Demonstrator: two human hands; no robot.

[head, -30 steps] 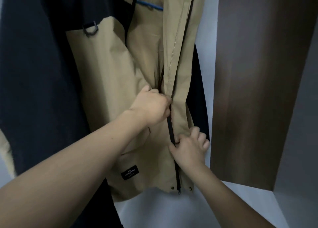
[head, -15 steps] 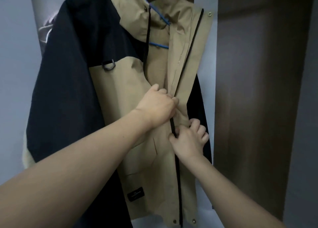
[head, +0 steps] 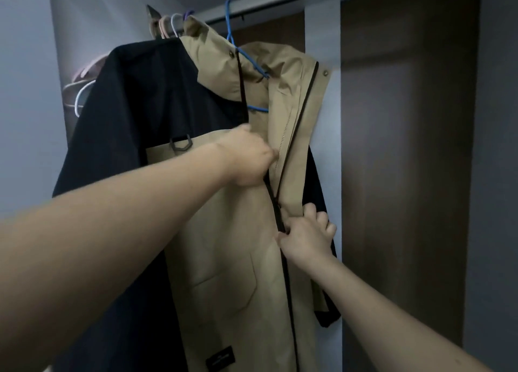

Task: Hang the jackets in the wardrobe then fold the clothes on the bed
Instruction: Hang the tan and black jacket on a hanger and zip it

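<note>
A tan and navy hooded jacket [head: 224, 259] hangs on a blue hanger [head: 238, 49] from the wardrobe rail [head: 280, 2]. Its black front zipper [head: 287, 273] is closed below chest height and parted above. My left hand [head: 249, 158] is shut on the zipper at chest height, where the two sides meet. My right hand [head: 307, 234] sits lower and pinches the jacket's front edge beside the zipper.
Several bare pink, white and purple hangers [head: 168, 25] hang at the rail's left end, behind the jacket. A dark brown wardrobe door [head: 406, 175] stands to the right. A pale wall [head: 25, 91] is on the left.
My left hand has moved up the zipper, from waist height to chest height. My right hand stays low on the jacket front. My view has tilted up and now shows the rail and hangers.
</note>
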